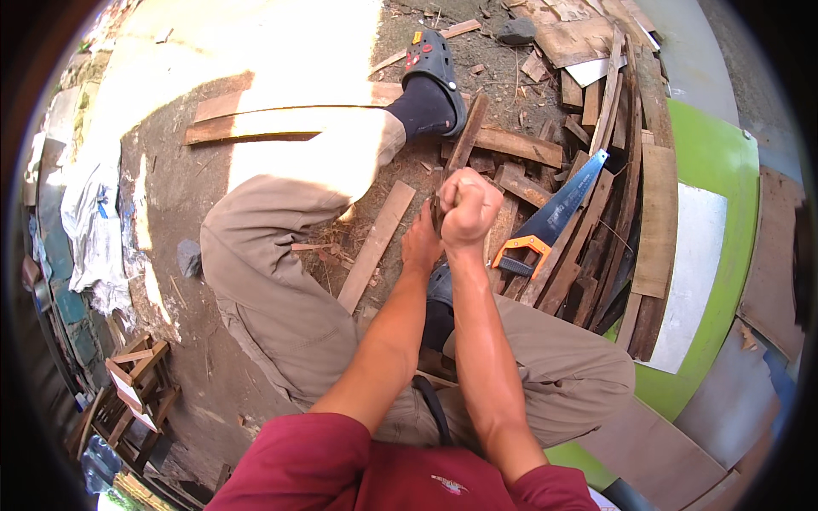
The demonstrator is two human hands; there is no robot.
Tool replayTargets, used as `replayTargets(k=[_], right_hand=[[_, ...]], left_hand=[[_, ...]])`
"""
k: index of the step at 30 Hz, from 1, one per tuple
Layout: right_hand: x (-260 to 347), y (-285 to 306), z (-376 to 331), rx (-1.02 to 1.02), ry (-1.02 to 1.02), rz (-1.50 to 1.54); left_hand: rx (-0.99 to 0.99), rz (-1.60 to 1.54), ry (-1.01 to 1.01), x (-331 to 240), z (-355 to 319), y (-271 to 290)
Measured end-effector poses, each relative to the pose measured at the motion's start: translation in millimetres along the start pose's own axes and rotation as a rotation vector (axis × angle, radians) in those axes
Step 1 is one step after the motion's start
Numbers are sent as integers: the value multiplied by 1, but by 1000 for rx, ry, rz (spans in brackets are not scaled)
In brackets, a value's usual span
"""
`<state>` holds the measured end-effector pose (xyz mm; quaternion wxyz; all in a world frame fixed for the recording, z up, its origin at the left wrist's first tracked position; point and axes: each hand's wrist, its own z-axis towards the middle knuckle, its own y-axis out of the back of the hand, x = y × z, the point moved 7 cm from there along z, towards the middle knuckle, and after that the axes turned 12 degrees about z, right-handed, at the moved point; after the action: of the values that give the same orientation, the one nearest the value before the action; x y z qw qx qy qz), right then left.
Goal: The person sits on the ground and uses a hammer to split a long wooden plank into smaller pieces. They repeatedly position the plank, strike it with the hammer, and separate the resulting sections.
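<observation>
Head view, looking straight down on you. Your right hand (467, 207) is balled tight around something dark and slim; most of it is hidden inside the fist, so I can't tell what tool it is. Your left hand (422, 245) lies flat just beside it, fingers pressed down near the long wood strip (464, 140) that runs up toward your shoe (436, 61). Whether those fingers close on anything, I cannot tell.

Here is the risk as I judge it: the two hands sit almost touching. If that fist drives down or slips sideways, the left fingers are right in the path. The strip looks narrow and loosely propped on scrap, so it could roll or kick out under pressure.

Watch the handsaw (550, 223) too, orange handle and blue blade, lying on the plank pile (613, 196) just to your right; a sliding elbow could catch its teeth.

Pose: both forearms extended forward, nearly parallel, right wrist cocked above the left, between your bent knees, seated low on dirt ground (170, 196).
</observation>
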<state>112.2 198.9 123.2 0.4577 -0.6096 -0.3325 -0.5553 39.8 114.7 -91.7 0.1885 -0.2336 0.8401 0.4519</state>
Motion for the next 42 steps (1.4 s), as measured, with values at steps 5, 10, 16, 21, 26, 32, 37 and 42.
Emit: replayTargets(k=[5,10,16,21,26,32,37,42], right_hand=[[20,57,6,-290,-251,518],[10,81,24,-340,-328,273],[-31,88,78,-370,-533,279],[-67,71,115,-385,-701,145],[-99,64,144,-389,-773,-22],[-144,72,165,-375,-888,-51],[-156,74,168,-358,-907,12],[-173,75,175,-300,-992,40]], left_hand=[[-70,52,-60,7,0,-7],[-143,-109,-72,-10,-1,15],[-251,-383,-239,-24,17,42],[-198,-336,-352,-29,32,54],[-186,-343,-384,-31,31,59],[-161,-313,-371,-34,34,63],[-156,-312,-354,-34,35,64],[-165,-293,-375,-34,35,68]])
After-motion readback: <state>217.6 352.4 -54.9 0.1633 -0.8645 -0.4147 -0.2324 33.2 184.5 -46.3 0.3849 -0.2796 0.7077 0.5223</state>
